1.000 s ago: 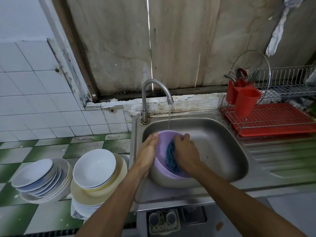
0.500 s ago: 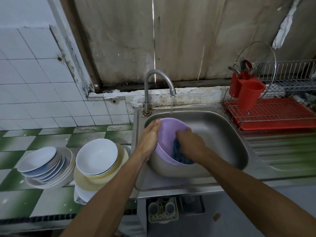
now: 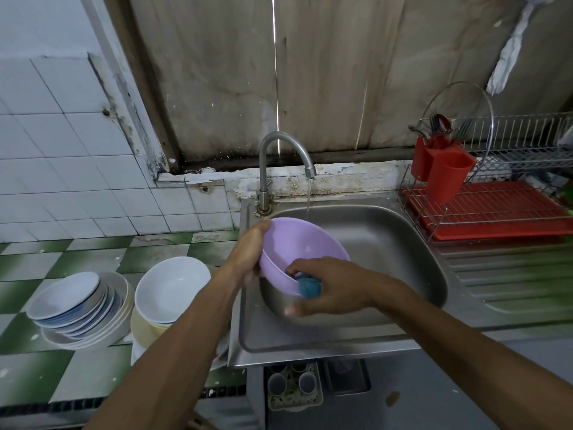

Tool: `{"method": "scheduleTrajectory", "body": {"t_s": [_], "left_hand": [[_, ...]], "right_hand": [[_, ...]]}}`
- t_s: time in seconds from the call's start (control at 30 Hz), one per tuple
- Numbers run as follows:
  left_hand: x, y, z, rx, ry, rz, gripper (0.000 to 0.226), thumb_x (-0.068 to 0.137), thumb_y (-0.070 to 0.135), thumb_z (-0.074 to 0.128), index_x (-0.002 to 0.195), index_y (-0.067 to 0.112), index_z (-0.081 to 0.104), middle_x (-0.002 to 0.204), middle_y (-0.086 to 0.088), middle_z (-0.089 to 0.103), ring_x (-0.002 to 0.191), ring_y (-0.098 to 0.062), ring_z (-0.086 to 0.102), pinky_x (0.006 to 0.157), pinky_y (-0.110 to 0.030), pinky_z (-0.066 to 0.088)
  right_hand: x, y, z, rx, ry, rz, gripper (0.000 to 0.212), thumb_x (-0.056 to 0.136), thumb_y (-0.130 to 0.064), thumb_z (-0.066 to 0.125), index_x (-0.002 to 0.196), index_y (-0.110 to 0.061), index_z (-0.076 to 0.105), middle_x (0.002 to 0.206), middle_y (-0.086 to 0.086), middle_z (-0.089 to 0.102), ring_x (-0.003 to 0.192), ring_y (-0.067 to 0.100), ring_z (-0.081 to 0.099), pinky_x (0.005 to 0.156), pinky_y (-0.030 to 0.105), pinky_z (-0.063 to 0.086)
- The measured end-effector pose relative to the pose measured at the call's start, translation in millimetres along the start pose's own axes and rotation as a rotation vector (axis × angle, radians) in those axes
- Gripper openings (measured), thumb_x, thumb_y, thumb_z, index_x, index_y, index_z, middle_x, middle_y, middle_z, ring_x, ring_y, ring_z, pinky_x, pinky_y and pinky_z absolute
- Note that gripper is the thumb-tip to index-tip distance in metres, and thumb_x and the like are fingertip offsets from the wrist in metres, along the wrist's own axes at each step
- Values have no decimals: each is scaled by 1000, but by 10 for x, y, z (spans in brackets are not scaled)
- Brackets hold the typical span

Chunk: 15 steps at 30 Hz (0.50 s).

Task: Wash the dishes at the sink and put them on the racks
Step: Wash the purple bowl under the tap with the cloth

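A lilac plastic bowl (image 3: 294, 246) is tilted over the left part of the steel sink (image 3: 387, 243). My left hand (image 3: 251, 252) grips the bowl's left rim. My right hand (image 3: 328, 287) holds a blue scrubbing cloth (image 3: 308, 285) against the bowl's near rim, thumb below it. Water runs from the tap (image 3: 279, 150) just behind the bowl. Two stacks of white dishes stand on the tiled counter to the left: plates (image 3: 74, 305) and bowls (image 3: 172, 287). The wire dish rack (image 3: 496, 209) with its red tray stands to the right of the sink.
Red cutlery holders (image 3: 443, 172) with spoons and forks hang on the rack's left end. The sink's ribbed drainboard (image 3: 508, 274) lies in front of the rack. A tray of small cups (image 3: 291, 386) sits on the floor under the sink.
My right hand has slid with the cloth from inside the bowl to its near rim. The bowl has tipped so more of its inside shows. The camera has tilted down a little.
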<state>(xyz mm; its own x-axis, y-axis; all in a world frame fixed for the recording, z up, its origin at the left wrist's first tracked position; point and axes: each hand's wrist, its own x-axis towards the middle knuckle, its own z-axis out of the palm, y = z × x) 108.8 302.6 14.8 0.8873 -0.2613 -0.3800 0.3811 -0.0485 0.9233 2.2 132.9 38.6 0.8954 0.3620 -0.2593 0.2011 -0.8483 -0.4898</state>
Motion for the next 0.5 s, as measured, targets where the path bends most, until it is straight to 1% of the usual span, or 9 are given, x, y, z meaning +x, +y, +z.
{"method": "scheduleTrajectory", "body": {"t_s": [0.03,0.07,0.1,0.17,0.23,0.3,0.4,0.43,0.5], "left_hand": [[16,24,-35,-13,-11,-82,38,104,44,42,118,16,63,105,-11,72,98,-30,65,88,-44,52],[31,47,-71,-22,-45,-161,42,103,46,43,122,14,63,103,-12,73,97,-31,66,85,-43,53],[46,50,-112,-28,-95,-229,50,101,53,43,126,13,63,107,-14,74,99,-32,67,84,-44,54],[36,28,-164,-51,-197,-306,68,94,71,39,128,18,65,118,-14,72,106,-35,67,87,-48,54],[49,-29,-151,-97,-246,-305,75,87,78,42,127,20,68,123,-13,71,114,-35,64,96,-50,52],[36,-125,-65,-175,-240,-300,69,88,71,51,131,20,66,127,-11,70,118,-33,64,99,-48,52],[11,-278,21,-316,-140,-227,46,97,56,54,120,21,71,113,-7,75,96,-25,72,72,-35,59],[10,-302,26,-356,-106,-198,39,99,50,56,118,19,72,111,-7,75,93,-24,72,71,-36,59],[36,-326,54,-470,-66,-157,34,99,41,59,121,17,71,114,-10,74,96,-28,72,75,-42,59]], "right_hand": [[-25,8,26,-76,24,-3,59,86,-64,65,139,-43,48,133,-14,56,116,13,52,98,36,44],[-41,17,48,-71,62,-20,63,87,-60,67,143,-41,46,135,-16,56,116,11,51,97,34,44],[-63,22,42,-14,101,-54,55,88,-56,69,138,-41,53,125,-23,59,108,7,53,90,31,44],[-120,10,-31,233,162,-92,20,87,-49,74,102,-38,67,88,-30,62,76,-1,53,69,22,40],[-188,-41,-160,585,265,-67,17,86,-46,74,87,-29,69,77,-20,68,66,0,60,64,21,45],[-192,-61,-249,878,426,13,34,81,-52,70,90,-19,73,84,-4,76,76,13,70,71,33,54],[4,131,-186,1245,677,314,51,83,-60,67,95,-10,71,92,9,76,84,24,72,83,46,56],[97,211,-125,1304,791,437,52,89,-61,63,99,-10,70,98,10,75,89,27,71,88,48,57],[249,361,41,1256,1058,630,52,100,-58,47,107,-10,65,109,13,72,100,31,68,95,53,55]]}}
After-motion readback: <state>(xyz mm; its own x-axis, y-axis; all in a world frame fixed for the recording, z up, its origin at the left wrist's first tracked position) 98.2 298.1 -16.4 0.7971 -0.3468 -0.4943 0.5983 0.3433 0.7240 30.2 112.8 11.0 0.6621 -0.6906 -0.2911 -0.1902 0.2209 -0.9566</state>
